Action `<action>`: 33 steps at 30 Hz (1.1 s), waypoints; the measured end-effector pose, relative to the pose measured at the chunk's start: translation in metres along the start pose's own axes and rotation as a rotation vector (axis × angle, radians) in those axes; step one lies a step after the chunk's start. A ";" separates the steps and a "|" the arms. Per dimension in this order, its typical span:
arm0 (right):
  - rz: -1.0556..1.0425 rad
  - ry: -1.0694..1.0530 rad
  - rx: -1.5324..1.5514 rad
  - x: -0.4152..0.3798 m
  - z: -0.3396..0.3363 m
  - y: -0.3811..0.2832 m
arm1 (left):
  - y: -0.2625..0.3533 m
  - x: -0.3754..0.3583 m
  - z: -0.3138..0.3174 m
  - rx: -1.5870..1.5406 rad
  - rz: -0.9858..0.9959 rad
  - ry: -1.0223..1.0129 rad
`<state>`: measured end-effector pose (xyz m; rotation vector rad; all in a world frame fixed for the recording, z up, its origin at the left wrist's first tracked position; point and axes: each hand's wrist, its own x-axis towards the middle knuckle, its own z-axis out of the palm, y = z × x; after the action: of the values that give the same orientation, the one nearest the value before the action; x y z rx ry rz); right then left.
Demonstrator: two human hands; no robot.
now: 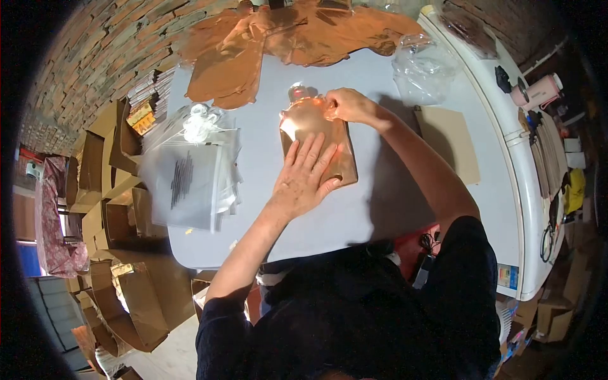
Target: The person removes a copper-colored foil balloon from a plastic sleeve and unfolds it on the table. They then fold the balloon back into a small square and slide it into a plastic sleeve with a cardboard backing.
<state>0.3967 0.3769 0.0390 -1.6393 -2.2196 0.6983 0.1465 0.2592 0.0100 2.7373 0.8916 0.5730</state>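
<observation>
A shiny copper-coloured foil piece [345,161] lies on the grey table [291,234], its narrow neck pointing away from me. My left hand [307,171] rests flat on its lower part with the fingers spread. At its upper right shoulder, my right hand [348,106] has its fingers closed on the foil edge. A small clear, crumpled bit [296,90] sits at the neck. More copper foil pieces [228,76] are heaped along the far edge of the table.
Clear plastic bags [190,183] are stacked at the left with a white tangle [201,123] on top. A crumpled clear bag [424,68] and a brown cardboard sheet [448,142] lie at the right. Open cardboard boxes [142,297] stand left of the table.
</observation>
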 end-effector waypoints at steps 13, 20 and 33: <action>-0.522 0.454 0.545 -0.156 0.010 -0.095 | -0.003 -0.069 -0.085 -0.188 0.026 0.928; -0.665 0.332 -0.236 -0.271 0.107 -0.088 | 0.001 -0.078 -0.083 -0.122 -0.058 0.267; -0.338 0.321 -0.230 -0.273 0.092 -0.104 | -0.006 -0.043 -0.031 -0.027 0.192 -0.080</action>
<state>0.3505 0.0739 0.0314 -1.3044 -2.3117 0.0868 0.0982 0.2403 0.0230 2.8175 0.6032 0.4994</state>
